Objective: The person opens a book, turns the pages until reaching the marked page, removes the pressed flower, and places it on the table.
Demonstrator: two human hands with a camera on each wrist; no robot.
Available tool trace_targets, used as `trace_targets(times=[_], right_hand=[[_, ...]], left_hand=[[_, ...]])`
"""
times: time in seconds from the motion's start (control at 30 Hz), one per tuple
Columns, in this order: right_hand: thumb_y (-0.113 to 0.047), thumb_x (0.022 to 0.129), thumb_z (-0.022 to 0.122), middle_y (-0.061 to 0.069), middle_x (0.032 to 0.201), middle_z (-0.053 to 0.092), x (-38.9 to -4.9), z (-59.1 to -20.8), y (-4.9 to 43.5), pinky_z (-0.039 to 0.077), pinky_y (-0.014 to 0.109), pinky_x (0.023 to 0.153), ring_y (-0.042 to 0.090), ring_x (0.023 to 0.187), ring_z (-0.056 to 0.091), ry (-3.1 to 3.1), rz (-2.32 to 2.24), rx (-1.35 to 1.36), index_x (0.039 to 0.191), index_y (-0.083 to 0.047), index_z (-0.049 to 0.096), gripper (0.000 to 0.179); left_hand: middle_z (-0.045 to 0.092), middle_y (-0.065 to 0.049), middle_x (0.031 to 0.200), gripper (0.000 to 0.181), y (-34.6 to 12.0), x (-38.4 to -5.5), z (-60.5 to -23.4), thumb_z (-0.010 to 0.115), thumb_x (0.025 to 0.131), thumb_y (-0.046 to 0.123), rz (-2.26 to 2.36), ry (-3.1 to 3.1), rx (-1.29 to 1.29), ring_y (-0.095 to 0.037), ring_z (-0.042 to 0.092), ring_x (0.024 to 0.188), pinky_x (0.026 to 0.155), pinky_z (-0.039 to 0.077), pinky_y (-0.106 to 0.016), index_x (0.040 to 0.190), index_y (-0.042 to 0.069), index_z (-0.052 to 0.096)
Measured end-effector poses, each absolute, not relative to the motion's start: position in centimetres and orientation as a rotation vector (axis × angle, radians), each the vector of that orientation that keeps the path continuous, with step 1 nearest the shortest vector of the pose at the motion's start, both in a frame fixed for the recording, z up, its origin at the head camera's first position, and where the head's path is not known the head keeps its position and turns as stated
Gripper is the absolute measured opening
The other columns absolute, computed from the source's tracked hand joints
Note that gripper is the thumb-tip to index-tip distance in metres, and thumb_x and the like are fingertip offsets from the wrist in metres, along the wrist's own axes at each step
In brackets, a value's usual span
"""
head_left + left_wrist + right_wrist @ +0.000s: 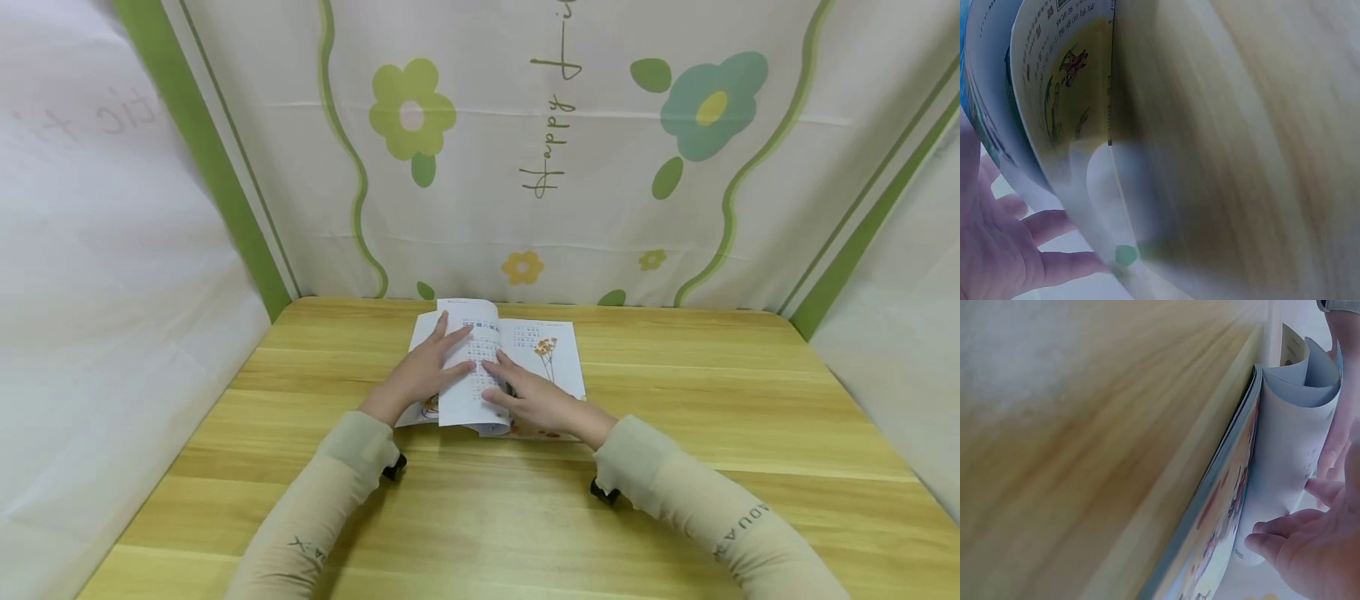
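Note:
A picture book (566,358) lies spread on the table, with printed text and an orange flower drawing on its right page. A raised text page (463,404) stands curved over the middle and left half. My left hand (420,372) rests on that page from the left, fingers spread. From the right, my right hand (536,400) touches the page's curved side with extended fingertips. In the left wrist view, curled leaves (1079,81) bow up beside the hand. The right wrist view shows the rolled page (1288,444) against the right hand's fingertips.
The book sits near the far edge of a wooden table (480,508). Behind it hangs a white cloth (480,192) with printed flowers and lettering. More pale cloth (112,292) hangs along the left side, and likewise on the right.

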State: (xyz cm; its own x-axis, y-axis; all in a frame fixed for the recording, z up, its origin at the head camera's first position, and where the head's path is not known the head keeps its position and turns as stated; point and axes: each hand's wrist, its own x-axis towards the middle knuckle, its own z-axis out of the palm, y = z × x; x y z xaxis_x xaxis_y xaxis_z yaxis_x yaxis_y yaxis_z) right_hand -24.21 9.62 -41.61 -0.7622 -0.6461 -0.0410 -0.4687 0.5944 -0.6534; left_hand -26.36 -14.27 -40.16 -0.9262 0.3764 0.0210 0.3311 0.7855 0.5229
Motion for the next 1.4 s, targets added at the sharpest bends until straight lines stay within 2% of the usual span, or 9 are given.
trace_targets(times=[0.33, 0.6, 0.8, 0.87, 0.97, 1.03, 1.2, 1.23, 1.4], right_hand=[[-0.048, 0.109, 0.044, 0.015, 0.170, 0.005, -24.1, -41.1, 8.9, 0.026, 0.053, 0.120, 0.035, 0.152, 0.022, 2.544, -0.881, -0.941, 0.165, -0.015, 0.023, 0.068], [-0.048, 0.110, 0.040, 0.010, 0.170, 0.006, -24.3, -41.0, 9.2, 0.023, 0.052, 0.121, 0.033, 0.152, 0.022, 2.527, -0.925, -0.898, 0.164, -0.016, 0.026, 0.065], [-0.043, 0.111, 0.043, 0.016, 0.170, 0.011, -24.7, -41.0, 10.3, 0.025, 0.056, 0.120, 0.036, 0.150, 0.028, 2.542, -0.999, -0.905, 0.161, -0.009, 0.033, 0.062], [-0.041, 0.111, 0.044, 0.019, 0.169, 0.013, -24.9, -40.9, 10.7, 0.025, 0.057, 0.119, 0.038, 0.150, 0.028, 2.557, -1.020, -0.900, 0.160, -0.007, 0.034, 0.061], [-0.038, 0.111, 0.045, 0.022, 0.167, 0.018, -25.2, -40.9, 11.3, 0.026, 0.060, 0.118, 0.042, 0.148, 0.029, 2.582, -1.049, -0.869, 0.159, -0.004, 0.036, 0.060], [-0.038, 0.110, 0.047, 0.021, 0.166, 0.023, -25.3, -41.0, 11.7, 0.030, 0.060, 0.116, 0.044, 0.141, 0.042, 2.601, -1.066, -0.829, 0.159, -0.005, 0.037, 0.060], [-0.037, 0.109, 0.051, 0.019, 0.160, 0.038, -25.6, -40.9, 13.1, 0.038, 0.062, 0.111, 0.045, 0.131, 0.053, 2.697, -1.074, -0.744, 0.156, -0.006, 0.042, 0.057], [-0.035, 0.109, 0.052, 0.019, 0.158, 0.042, -25.7, -40.9, 13.4, 0.038, 0.062, 0.110, 0.046, 0.135, 0.048, 2.725, -1.067, -0.736, 0.155, -0.006, 0.043, 0.055], [-0.023, 0.107, 0.057, 0.019, 0.148, 0.054, -26.3, -41.1, 14.8, 0.045, 0.059, 0.105, 0.044, 0.129, 0.056, 2.789, -1.103, -0.663, 0.148, -0.001, 0.051, 0.047]], left_hand=[[-0.001, -0.007, 0.171, 0.066, -14.1, -26.3, -40.2, 0.052, 0.103, 0.057, 0.701, 2.828, 0.641, -0.047, 0.029, 0.147, 0.113, 0.030, -0.066, 0.162, 0.033, 0.032], [0.016, -0.011, 0.169, 0.063, -14.0, -26.6, -40.5, 0.047, 0.105, 0.057, 0.594, 2.835, 0.691, -0.046, 0.036, 0.144, 0.113, 0.033, -0.064, 0.161, 0.030, 0.037], [0.018, -0.013, 0.168, 0.065, -14.1, -26.7, -40.6, 0.044, 0.106, 0.058, 0.564, 2.827, 0.688, -0.044, 0.035, 0.145, 0.120, 0.019, -0.060, 0.162, 0.028, 0.033], [0.017, -0.010, 0.169, 0.066, -14.1, -26.7, -40.6, 0.042, 0.105, 0.061, 0.543, 2.827, 0.646, -0.048, 0.030, 0.146, 0.118, 0.018, -0.066, 0.163, 0.031, 0.031], [0.015, -0.003, 0.170, 0.068, -14.1, -26.6, -40.7, 0.040, 0.103, 0.066, 0.498, 2.833, 0.566, -0.055, 0.021, 0.146, 0.109, 0.018, -0.079, 0.163, 0.037, 0.027], [0.014, 0.002, 0.170, 0.069, -14.2, -26.6, -40.7, 0.039, 0.102, 0.069, 0.479, 2.834, 0.514, -0.059, 0.016, 0.146, 0.103, 0.017, -0.085, 0.163, 0.040, 0.025], [0.012, 0.001, 0.170, 0.072, -14.3, -26.5, -40.7, 0.039, 0.099, 0.073, 0.480, 2.829, 0.465, -0.058, 0.011, 0.147, 0.103, 0.011, -0.086, 0.163, 0.044, 0.021], [0.012, 0.001, 0.170, 0.073, -14.3, -26.5, -40.7, 0.039, 0.099, 0.074, 0.481, 2.826, 0.462, -0.058, 0.010, 0.148, 0.104, 0.010, -0.086, 0.163, 0.044, 0.020], [0.010, -0.004, 0.170, 0.075, -14.5, -26.4, -40.7, 0.042, 0.098, 0.074, 0.490, 2.797, 0.456, -0.059, 0.007, 0.147, 0.106, 0.010, -0.084, 0.163, 0.044, 0.021]])
